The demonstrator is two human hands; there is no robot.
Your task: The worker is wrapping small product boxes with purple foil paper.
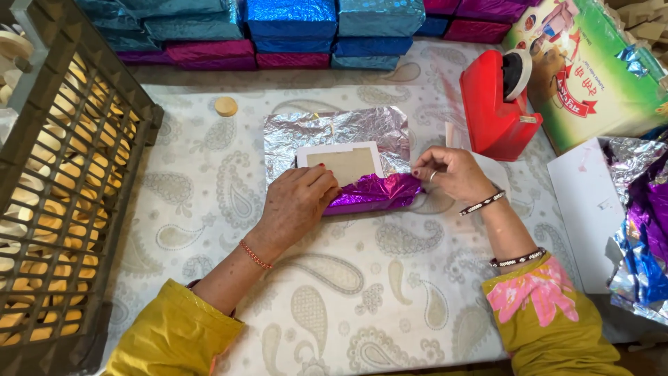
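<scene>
A flat white-framed box (344, 163) lies on a sheet of foil wrapping (334, 129), silver side up, in the middle of the table. The sheet's near edge is folded up over the box and shows its purple side (379, 191). My left hand (298, 202) presses down on the left part of that purple fold and the box's near edge. My right hand (451, 174) pinches the fold's right end at the box's corner. Both wrists wear bracelets and yellow sleeves.
A red tape dispenser (495, 104) stands right of the sheet. Wrapped blue and pink foil boxes (292, 31) are stacked at the back. A dark crate (62, 174) stands at left, a small wooden disc (226, 106) near it. Loose foil sheets (643, 230) and a printed carton (591, 69) lie at right.
</scene>
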